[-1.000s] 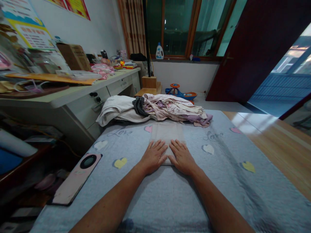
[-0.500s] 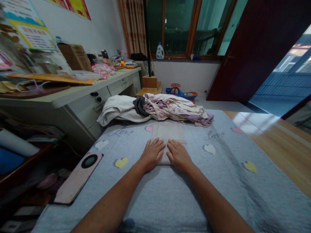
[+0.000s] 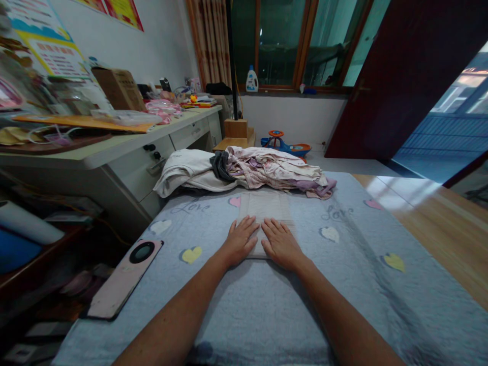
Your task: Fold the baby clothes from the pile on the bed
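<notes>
A light grey, finely striped folded cloth (image 3: pixel 267 204) lies flat on the blue bed cover (image 3: pixel 263 315) in front of me. My left hand (image 3: pixel 241 241) rests on its left near part with the fingers stretched out. On the right near part lies my right hand (image 3: pixel 281 243), palm down and fingers extended. A narrow strip of the cloth shows between the two hands; the parts under the palms are hidden. Just beyond it is a heap of crumpled clothes (image 3: pixel 274 168), white, dark grey, floral pink and purple.
A pink phone (image 3: pixel 124 284) with a round camera lies at the bed's left edge. Left of the bed stands a cluttered desk (image 3: pixel 102 152) with drawers. Behind the clothes are a wooden stool-like piece (image 3: pixel 235 134) and a blue ride-on toy (image 3: pixel 287 147). Wooden floor (image 3: pixel 427 218) lies to the right.
Both hands stay flat on the folded cloth with hardly any movement. The whole view has shifted very slightly.
</notes>
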Demonstrator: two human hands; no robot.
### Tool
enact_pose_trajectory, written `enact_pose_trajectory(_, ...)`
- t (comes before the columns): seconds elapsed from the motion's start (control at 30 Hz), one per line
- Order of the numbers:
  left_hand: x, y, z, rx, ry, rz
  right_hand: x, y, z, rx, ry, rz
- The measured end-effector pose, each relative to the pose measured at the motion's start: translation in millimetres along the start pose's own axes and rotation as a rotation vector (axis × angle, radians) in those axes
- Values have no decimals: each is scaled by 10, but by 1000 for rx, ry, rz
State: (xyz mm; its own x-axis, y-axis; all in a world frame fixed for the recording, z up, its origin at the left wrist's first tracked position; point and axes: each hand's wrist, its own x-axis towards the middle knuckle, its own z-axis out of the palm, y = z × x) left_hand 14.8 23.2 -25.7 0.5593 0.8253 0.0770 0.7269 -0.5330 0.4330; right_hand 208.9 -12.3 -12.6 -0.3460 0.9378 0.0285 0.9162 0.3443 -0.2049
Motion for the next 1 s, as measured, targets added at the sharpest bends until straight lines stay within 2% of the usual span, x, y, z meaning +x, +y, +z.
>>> enact_pose_trajectory(0.17,42,-146,43,-94,320,-104,-36,-3,-10,21,56,3)
enact_pose_trajectory(0.27,58,-201,23,-65,440,-213,-52,1,-8,34,92,-11)
enact_pose_trajectory(0.33,56,-203,-13,-30,449,-309,-53,4,-7,41,79,-21)
enact_pose_trajectory(0.43,47,-172,-75,-25,391,-429,-47,4,-11,38,45,-27)
enact_pose_trajectory(0.53,51,-140,-128,-57,327,-473,-39,3,-17,33,28,-33)
enact_pose_trajectory(0.63,71,-134,-162,-79,310,-487,-34,2,-16,27,19,-35)
enact_pose_trajectory(0.8,96,-161,-163,-51,301,-484,-28,5,-11,20,20,-37)
enact_pose_trajectory(0.87,88,-156,-148,12,346,-464,-25,6,-8,22,19,-38)
enact_pose_trajectory(0.93,68,-130,-131,83,428,-397,-22,9,-4,25,18,-37)
enact_pose_trajectory(1.0,44,-87,-115,103,473,-265,-22,13,-2,30,20,-39)
